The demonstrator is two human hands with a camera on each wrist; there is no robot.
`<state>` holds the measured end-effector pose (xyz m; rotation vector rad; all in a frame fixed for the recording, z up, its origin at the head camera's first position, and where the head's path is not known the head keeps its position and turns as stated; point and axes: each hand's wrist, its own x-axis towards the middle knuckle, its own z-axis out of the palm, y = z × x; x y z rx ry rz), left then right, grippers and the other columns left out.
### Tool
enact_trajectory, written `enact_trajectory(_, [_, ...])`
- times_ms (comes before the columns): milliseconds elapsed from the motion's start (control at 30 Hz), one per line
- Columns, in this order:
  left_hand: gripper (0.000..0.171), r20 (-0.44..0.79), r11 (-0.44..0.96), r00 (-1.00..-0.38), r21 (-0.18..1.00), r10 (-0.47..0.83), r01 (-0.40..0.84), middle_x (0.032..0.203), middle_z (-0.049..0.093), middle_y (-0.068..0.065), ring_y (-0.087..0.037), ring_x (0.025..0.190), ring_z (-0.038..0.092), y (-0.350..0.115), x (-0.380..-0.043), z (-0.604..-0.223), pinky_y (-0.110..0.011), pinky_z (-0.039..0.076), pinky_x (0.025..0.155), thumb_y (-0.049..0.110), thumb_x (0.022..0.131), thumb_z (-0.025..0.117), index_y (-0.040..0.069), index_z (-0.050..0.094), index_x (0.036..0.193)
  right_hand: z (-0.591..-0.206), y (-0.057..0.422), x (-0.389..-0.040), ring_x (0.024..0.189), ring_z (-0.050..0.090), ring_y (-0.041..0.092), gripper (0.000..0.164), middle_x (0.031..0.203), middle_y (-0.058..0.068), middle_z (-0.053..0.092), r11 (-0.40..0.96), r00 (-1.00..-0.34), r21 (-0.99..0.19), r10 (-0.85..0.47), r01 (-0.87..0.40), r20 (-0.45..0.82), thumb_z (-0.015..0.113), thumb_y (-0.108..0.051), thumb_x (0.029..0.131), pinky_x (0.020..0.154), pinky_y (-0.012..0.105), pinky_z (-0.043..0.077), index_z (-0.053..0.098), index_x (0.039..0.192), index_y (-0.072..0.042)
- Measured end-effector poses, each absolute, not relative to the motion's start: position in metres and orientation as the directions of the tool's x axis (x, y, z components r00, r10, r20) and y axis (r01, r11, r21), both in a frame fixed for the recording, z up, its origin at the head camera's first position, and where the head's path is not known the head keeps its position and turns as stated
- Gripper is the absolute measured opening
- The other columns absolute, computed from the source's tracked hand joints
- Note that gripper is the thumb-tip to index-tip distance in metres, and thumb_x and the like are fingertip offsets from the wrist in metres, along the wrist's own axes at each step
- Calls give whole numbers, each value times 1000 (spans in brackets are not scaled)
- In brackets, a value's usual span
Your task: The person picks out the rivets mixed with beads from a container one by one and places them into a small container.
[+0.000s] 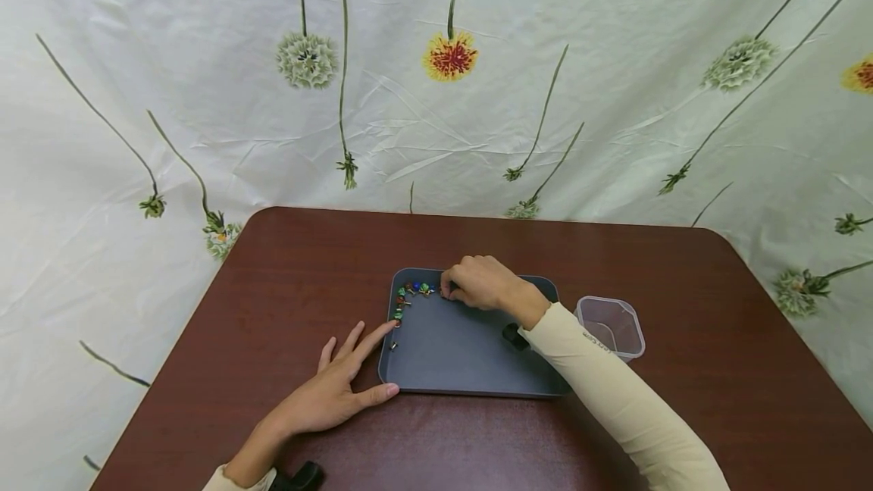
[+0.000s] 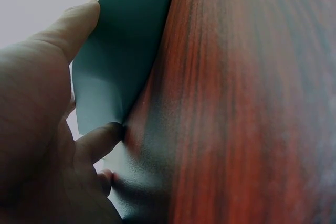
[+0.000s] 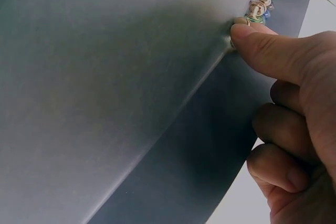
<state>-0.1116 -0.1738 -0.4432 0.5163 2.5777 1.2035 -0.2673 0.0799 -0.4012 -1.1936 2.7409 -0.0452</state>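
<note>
Left hand (image 1: 326, 392): splayed straight-fingered against a rectangular blue-grey tray (image 1: 470, 358).
Tray floor: stretched wide and flat to raised rims.
Translucent plastic tub (image 1: 617, 317): stood just right of the tray.
Small shiny green, red, blue and gold beads (image 1: 425, 289): lined its left and far edges.
Right hand (image 1: 486, 283): pinched a gold-brown bead (image 3: 241, 20) at the far rim.
</note>
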Motion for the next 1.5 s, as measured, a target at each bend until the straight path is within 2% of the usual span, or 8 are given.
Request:
enact_trajectory(700, [82, -70, 600, -907, 771, 415, 215, 155, 22, 6, -32, 147, 0, -174, -112, -444, -63, -11, 106, 54, 84, 62, 39, 15, 149, -396, 86, -266, 55, 49, 5, 5, 79, -13, 63, 691, -683, -126, -722, -711, -110, 61, -26, 92, 52, 21, 39, 66, 92, -26])
enact_trajectory(933, [81, -64, 597, -907, 771, 417, 220, 155, 22, 8, -32, 147, 0, -174, -112, -443, -63, -11, 106, 52, 84, 62, 39, 15, 150, -387, 95, -264, 58, 50, 4, 6, 80, -14, 63, 708, -703, -125, -706, -695, -88, 61, -27, 92, 52, 21, 40, 66, 92, -26])
enact_trajectory(1500, [82, -88, 597, -900, 775, 427, 207, 155, 21, 7, -32, 147, -2, -174, -112, -444, -63, -13, 106, 54, 84, 61, 40, 14, 149, -350, 121, -250, 62, 55, 2, 10, 89, -9, 70, 725, -766, -292, -641, -623, 45, 61, -23, 92, 56, 23, 44, 70, 96, -20])
